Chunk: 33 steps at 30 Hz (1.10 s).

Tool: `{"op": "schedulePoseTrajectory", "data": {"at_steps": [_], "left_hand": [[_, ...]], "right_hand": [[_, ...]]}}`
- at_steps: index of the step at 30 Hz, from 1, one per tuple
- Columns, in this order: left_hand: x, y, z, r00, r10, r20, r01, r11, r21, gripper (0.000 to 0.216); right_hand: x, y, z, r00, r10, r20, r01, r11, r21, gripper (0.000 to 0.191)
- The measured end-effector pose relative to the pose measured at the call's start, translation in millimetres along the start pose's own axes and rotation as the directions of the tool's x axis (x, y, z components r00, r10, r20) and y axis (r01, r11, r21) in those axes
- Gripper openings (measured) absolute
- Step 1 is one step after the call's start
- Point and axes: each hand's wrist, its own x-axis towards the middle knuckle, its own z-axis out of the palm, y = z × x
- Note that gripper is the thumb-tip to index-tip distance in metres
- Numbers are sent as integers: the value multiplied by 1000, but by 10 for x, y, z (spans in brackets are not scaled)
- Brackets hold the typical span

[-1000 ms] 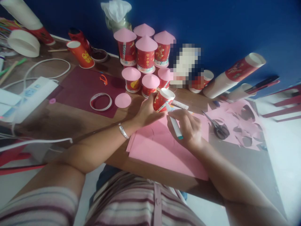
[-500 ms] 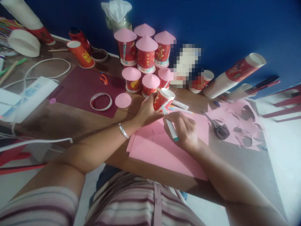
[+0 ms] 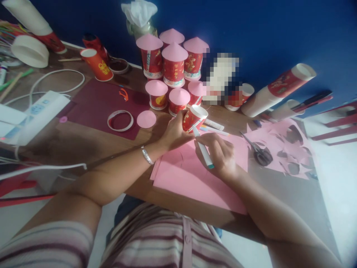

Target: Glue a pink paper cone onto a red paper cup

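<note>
My left hand [image 3: 174,132] is wrapped round a red paper cup [image 3: 193,118], which stands mouth down and tilted on a sheet of pink paper [image 3: 195,176]. My right hand [image 3: 220,154] grips a white marker with a teal end [image 3: 203,150], its tip against the cup's rim. A faint curved line shows on the pink paper beside the cup. Behind the cup stands a group of several red cups with pink cone lids [image 3: 173,65].
Scissors [image 3: 258,152] lie on pink paper scraps [image 3: 284,149] at the right. A tape ring [image 3: 120,120] and a pink disc [image 3: 146,119] rest on a maroon sheet [image 3: 97,106]. A white power strip [image 3: 36,115] with cables sits left. Stacked cups [image 3: 279,89] lie at the back right.
My right hand with the marker has slid left along the cup's rim. The left hand and the cup have stayed in place.
</note>
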Motion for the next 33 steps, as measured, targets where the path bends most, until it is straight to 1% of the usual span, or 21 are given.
{"op": "schedulePoseTrajectory", "data": {"at_steps": [7, 15, 21, 26, 29, 33], "left_hand": [[-19, 46, -10, 1000, -5, -13, 6, 998, 68, 55], [-19, 64, -3, 1000, 21, -17, -19, 995, 96, 52], [-15, 43, -9, 998, 61, -3, -61, 996, 64, 54], [-18, 76, -15, 999, 52, 1, -52, 997, 62, 49], [-19, 82, -15, 999, 53, 4, -53, 997, 64, 51], [-21, 92, -15, 1000, 12, 7, -12, 997, 75, 49]], "right_hand": [[16, 52, -25, 999, 24, -35, -24, 1000, -8, 35], [-19, 46, 19, 999, 33, -8, -33, 999, -9, 31], [-28, 0, 52, 1000, 9, 11, -9, 1000, 6, 28], [-20, -24, 53, 1000, 18, 24, -18, 1000, -1, 26], [-11, -23, 38, 1000, 1, 19, 0, 1000, -12, 24], [-5, -1, 17, 1000, -9, -2, 9, 1000, 9, 25]]}}
